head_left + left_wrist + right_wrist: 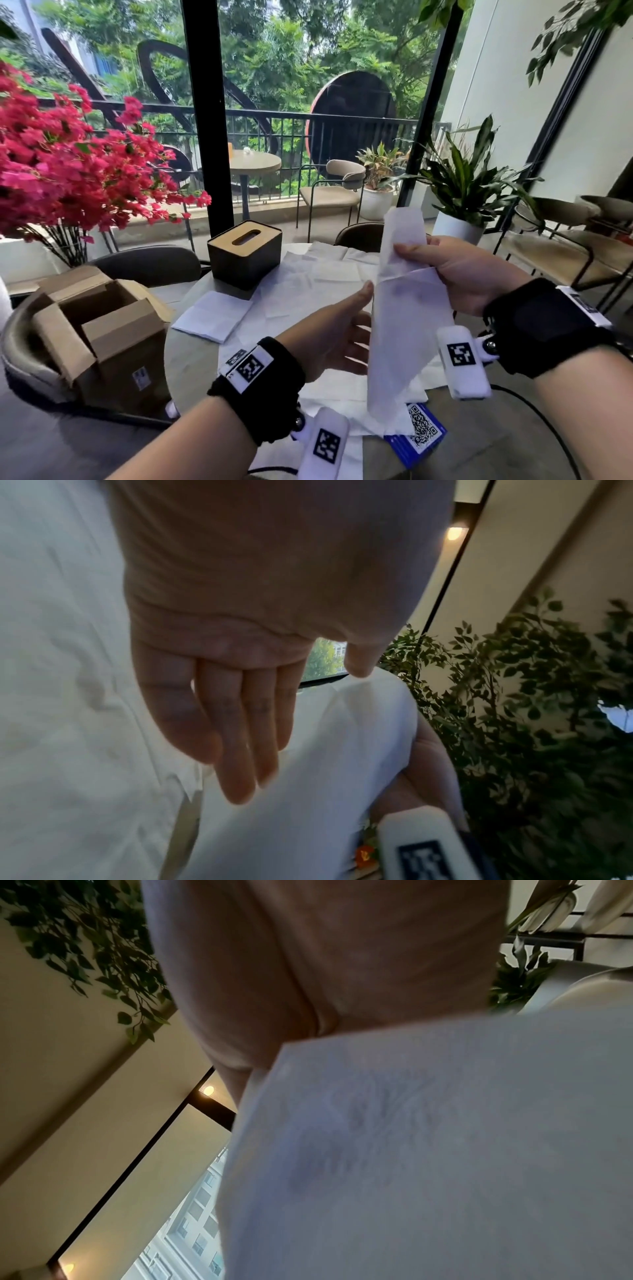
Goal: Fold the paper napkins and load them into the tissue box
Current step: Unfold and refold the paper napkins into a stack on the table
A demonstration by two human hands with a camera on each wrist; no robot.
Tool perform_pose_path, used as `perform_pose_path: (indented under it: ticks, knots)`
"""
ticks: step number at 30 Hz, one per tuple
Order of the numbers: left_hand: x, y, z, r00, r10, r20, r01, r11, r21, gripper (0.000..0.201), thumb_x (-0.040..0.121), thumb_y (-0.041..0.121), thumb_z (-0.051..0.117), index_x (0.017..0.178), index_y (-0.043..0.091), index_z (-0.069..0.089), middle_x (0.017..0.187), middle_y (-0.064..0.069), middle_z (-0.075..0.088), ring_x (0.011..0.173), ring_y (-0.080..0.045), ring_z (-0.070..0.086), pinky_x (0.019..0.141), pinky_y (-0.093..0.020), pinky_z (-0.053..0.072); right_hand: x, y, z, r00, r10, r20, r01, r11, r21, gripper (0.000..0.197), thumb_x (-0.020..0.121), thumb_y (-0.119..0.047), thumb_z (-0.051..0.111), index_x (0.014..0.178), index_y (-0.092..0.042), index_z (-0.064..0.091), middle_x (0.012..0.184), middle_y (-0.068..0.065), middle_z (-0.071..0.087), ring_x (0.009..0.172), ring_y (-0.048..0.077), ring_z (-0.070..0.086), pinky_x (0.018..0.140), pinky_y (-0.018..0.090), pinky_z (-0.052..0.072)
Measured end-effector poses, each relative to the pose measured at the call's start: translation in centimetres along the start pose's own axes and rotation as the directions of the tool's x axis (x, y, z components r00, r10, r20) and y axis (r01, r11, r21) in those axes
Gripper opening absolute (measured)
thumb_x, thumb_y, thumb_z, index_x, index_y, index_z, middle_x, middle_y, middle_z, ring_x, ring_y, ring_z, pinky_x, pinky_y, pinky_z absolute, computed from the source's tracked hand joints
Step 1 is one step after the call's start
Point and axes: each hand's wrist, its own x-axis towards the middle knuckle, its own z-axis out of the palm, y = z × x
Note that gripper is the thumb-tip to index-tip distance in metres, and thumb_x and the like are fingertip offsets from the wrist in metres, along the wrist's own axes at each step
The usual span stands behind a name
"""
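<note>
Currently the right hand (459, 274) is pinching a long folded napkin (404, 329) and holding it upright above the table (185, 356), thumb on the near face, fingers curled behind. The left hand (339, 339) is sitting flat beside the napkin's left edge, fingers straight and together, gripping nothing; in the left wrist view its fingertips (240, 785) are lying against the white sheet. More napkins (308, 274) are lying spread open across the table, and one folded napkin (212, 315) is resting apart on the left. The tissue box (245, 257), black with a slotted wooden lid, is standing at the table's far side, lid on. An open cardboard box (102, 329) is sitting on a chair at left, and a blue QR card (418, 435) is peeking out under the napkins.
</note>
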Motion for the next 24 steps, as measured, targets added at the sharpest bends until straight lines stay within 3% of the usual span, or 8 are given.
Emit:
perform_pose_path:
  ticks: [2,5,7,12,14,20,22,24]
  knots:
    - [0.4,0.2,0.6,1.0,0.014,0.01,-0.014,1.0,-0.019,0.074,0.088,0.082,0.045,0.11,0.017,0.072,0.096,-0.007,0.071,0.086,-0.022,0.067,0.084,-0.034,0.056,-0.4,0.2,0.0,1.0,0.019,-0.023,-0.019,1.0,-0.014,0.037,0.085,-0.02,0.069,0.113,0.004,0.068,0.11,0.026,0.071,0.094,0.036,0.069,0.087,0.046,0.06]
    - [0.7,0.0,0.8,0.997,-0.002,0.075,0.012,0.991,-0.131,0.086,0.09,0.082,0.041,0.126,0.009,0.069,0.12,-0.018,0.07,0.11,-0.031,0.066,0.102,-0.043,0.05,-1.1,0.7,-0.2,0.998,0.05,-0.033,-0.049,0.998,0.029,0.027,0.089,-0.015,0.064,0.109,0.001,0.074,0.122,0.029,0.067,0.106,0.039,0.065,0.105,0.056,0.048]
    - [0.6,-0.2,1.1,0.997,-0.003,0.082,0.02,0.978,-0.209,0.073,0.094,0.076,0.041,0.119,0.013,0.07,0.106,-0.009,0.072,0.099,-0.026,0.068,0.093,-0.04,0.053,-1.5,1.2,-0.5,0.995,0.095,-0.008,-0.095,0.993,0.065,0.027,0.096,-0.013,0.055,0.106,-0.004,0.079,0.124,0.033,0.065,0.106,0.04,0.065,0.111,0.057,0.043]
    - [0.9,-1.3,1.9,1.0,0.022,0.022,-0.015,0.961,-0.277,0.05,0.096,0.058,0.059,0.122,0.017,0.071,0.104,-0.004,0.071,0.096,-0.022,0.066,0.104,-0.042,0.05,-2.0,2.9,-1.5,0.972,0.235,-0.006,-0.228,0.952,0.205,0.046,0.093,-0.02,0.05,0.127,0.005,0.067,0.127,0.029,0.066,0.107,0.039,0.066,0.102,0.046,0.049]
    - [1.1,-1.7,2.1,1.0,0.005,0.02,0.001,0.96,-0.28,0.053,0.095,0.058,0.06,0.126,0.017,0.07,0.106,-0.004,0.071,0.097,-0.022,0.067,0.104,-0.041,0.05,-2.1,3.7,-1.6,0.973,0.229,-0.016,-0.217,0.943,0.254,0.046,0.091,-0.018,0.047,0.124,0.006,0.068,0.121,0.028,0.069,0.103,0.038,0.069,0.098,0.045,0.051]
    - [1.7,-2.0,2.6,0.991,0.106,-0.081,-0.124,0.958,-0.26,0.026,0.097,0.029,0.068,0.114,0.009,0.071,0.097,-0.008,0.071,0.076,-0.018,0.069,0.074,-0.028,0.058,-2.1,4.8,-1.6,0.978,0.187,-0.091,-0.165,0.964,0.209,0.039,0.089,-0.019,0.054,0.112,0.004,0.076,0.121,0.026,0.071,0.102,0.037,0.072,0.096,0.045,0.054]
    - [1.9,-2.0,2.6,0.982,0.134,-0.131,-0.165,0.948,-0.273,0.017,0.097,0.019,0.069,0.11,0.009,0.068,0.096,-0.01,0.069,0.07,-0.016,0.068,0.071,-0.027,0.059,-2.1,5.1,-1.7,0.978,0.181,-0.1,-0.161,0.97,0.183,0.038,0.094,-0.019,0.051,0.114,0.004,0.075,0.119,0.025,0.072,0.101,0.036,0.073,0.087,0.041,0.058]
    - [2.1,-2.0,2.3,0.974,0.151,-0.171,-0.193,0.944,-0.268,0.017,0.096,0.015,0.069,0.11,0.005,0.072,0.096,-0.01,0.071,0.074,-0.018,0.069,0.074,-0.029,0.06,-2.0,5.4,-1.7,0.976,0.156,-0.152,-0.129,0.976,0.174,0.037,0.097,-0.018,0.053,0.119,0.005,0.071,0.12,0.026,0.072,0.105,0.038,0.071,0.091,0.044,0.057]
